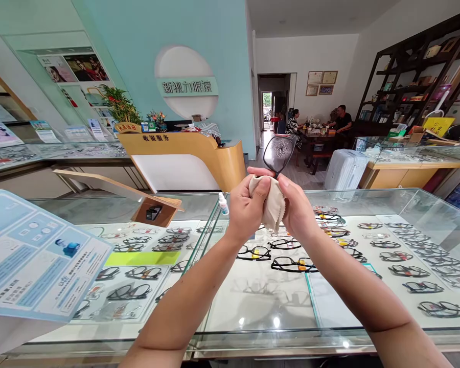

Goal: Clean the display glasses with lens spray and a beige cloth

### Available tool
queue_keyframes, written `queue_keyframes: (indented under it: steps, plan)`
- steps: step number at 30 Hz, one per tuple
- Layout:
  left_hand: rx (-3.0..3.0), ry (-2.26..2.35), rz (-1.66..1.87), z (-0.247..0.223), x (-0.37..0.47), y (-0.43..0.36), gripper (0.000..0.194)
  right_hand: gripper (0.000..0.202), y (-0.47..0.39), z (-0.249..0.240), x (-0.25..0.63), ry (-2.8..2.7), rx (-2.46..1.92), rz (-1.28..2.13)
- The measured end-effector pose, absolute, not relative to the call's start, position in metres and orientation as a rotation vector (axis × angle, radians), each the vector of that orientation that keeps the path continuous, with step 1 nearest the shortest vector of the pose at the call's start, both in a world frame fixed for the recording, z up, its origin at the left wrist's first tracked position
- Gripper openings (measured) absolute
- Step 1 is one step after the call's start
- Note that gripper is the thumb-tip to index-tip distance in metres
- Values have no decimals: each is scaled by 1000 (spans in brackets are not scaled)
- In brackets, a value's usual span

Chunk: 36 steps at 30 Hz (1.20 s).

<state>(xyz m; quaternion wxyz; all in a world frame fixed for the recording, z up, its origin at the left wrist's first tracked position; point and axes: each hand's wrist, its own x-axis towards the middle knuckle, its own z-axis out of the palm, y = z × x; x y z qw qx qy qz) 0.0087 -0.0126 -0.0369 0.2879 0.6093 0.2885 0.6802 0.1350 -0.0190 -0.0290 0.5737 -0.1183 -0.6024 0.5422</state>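
Observation:
A pair of dark-framed eyeglasses (279,153) is held up above the glass counter, and droplets speckle the lens that shows. Its other half is hidden behind my hands and a beige cleaning cloth (273,210) with a zigzag edge. My left hand (247,207) is closed on the cloth, thumb pressed on top, around the hidden part of the glasses. Close against it, my right hand (297,208) grips the glasses by the frame and touches the cloth. A small white spray bottle (223,205) stands on the counter left of my hands.
Under the glass top of the display counter (260,306) lie rows of eyeglasses (294,264). A blue printed card (42,250) and a tilted wooden-framed mirror (157,210) stand at the left. Beyond are a reception desk (230,158) and two people seated at a table.

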Motion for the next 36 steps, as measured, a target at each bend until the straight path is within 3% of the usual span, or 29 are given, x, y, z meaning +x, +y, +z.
queue_keyframes:
  steps: [4, 8, 17, 26, 36]
  plan:
    - [1685, 700, 1663, -36, 1, -9, 57, 51, -15, -28, 139, -1366, -375, 1327]
    - [1789, 641, 1443, -32, -2, -9, 53, 42, -9, -28, 142, -1268, -383, 1286]
    - [1678, 777, 1815, -40, 8, -14, 54, 49, -19, -32, 133, -1387, -373, 1291]
    - [1801, 667, 1430, -26, -11, -3, 64, 40, -5, -29, 147, -1375, -366, 1241]
    - [1630, 750, 1572, -25, -29, 11, 65, 40, 7, -20, 175, -1651, -397, 1009]
